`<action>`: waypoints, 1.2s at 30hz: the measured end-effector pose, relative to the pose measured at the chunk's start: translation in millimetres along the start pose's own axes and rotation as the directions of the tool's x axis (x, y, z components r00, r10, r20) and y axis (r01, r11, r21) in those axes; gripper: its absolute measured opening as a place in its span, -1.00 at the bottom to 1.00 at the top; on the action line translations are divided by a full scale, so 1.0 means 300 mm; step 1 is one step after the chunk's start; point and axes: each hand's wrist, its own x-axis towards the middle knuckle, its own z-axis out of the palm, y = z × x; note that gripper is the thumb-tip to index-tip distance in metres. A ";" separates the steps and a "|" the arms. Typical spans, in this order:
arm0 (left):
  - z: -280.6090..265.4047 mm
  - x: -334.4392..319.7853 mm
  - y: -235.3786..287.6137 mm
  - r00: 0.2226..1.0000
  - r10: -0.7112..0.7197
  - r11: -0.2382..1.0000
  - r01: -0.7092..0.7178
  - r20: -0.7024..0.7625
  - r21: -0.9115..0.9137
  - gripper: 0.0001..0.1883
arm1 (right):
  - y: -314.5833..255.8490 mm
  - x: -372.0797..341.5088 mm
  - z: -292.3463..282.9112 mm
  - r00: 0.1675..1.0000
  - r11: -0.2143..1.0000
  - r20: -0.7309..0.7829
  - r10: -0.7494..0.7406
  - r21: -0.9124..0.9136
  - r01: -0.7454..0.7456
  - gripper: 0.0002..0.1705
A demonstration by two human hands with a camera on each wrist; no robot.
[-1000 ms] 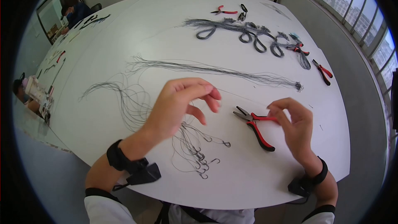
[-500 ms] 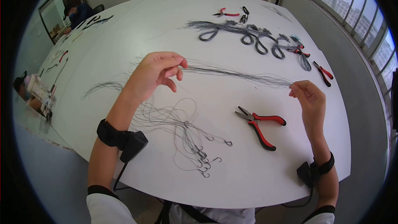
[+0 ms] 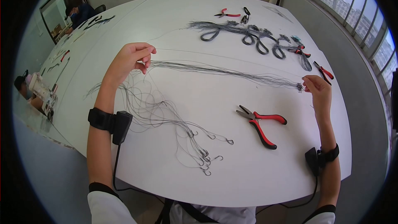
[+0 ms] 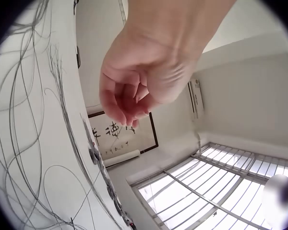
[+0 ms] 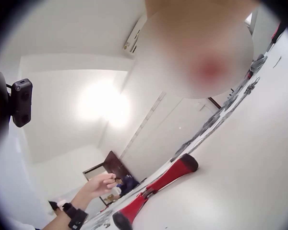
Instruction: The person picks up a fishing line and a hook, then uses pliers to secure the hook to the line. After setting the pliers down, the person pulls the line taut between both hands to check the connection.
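Observation:
A thin fishing line [image 3: 232,56] is stretched between my two raised hands. My left hand [image 3: 132,60] pinches its left end between thumb and fingertips, above the end of a long bundle of lines [image 3: 224,71]. At the right, my right hand [image 3: 318,89] pinches the other end close to the bundle's dark clustered tip [image 3: 299,87]. Loose lines with fish hooks [image 3: 204,157] lie spread on the table in front of me. Pliers [image 3: 258,121] with red and black handles lie opened between these hooks and my right arm. The right wrist view shows my right hand only as a blur.
Several looped bundles of dark line [image 3: 248,37] lie across the back of the white table [image 3: 232,182]. More red-handled pliers [image 3: 227,15] are behind them, and another pair [image 3: 323,72] is at the right edge. Another person [image 3: 81,14] sits at the far left.
Both hands have moved away from me and apart, left hand to the upper left, right hand to the right, with the line stretched between them. The pliers have stayed on the table.

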 end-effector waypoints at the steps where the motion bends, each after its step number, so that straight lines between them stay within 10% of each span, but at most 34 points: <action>1: -0.006 0.002 -0.005 1.000 0.001 0.999 0.000 0.022 -0.044 -0.79 | 0.012 0.007 -0.005 1.000 1.000 -0.007 0.013 -0.009 -0.013 -0.85; 14: -0.042 -0.001 -0.006 0.939 0.198 0.898 -0.059 0.281 -0.435 -0.80 | 0.104 0.068 -0.073 0.994 0.997 -0.107 0.029 -0.062 -0.036 -0.86; 22: -0.121 0.040 -0.108 0.985 0.025 0.947 0.031 -0.169 0.319 -0.83 | 0.128 0.067 -0.058 0.999 0.997 -0.024 0.046 -0.064 -0.047 -0.88; 36: -0.158 0.068 -0.195 0.974 -0.066 0.949 0.128 -0.215 0.287 -0.85 | 0.129 0.053 -0.010 0.995 0.976 0.039 0.094 -0.199 -0.084 -0.90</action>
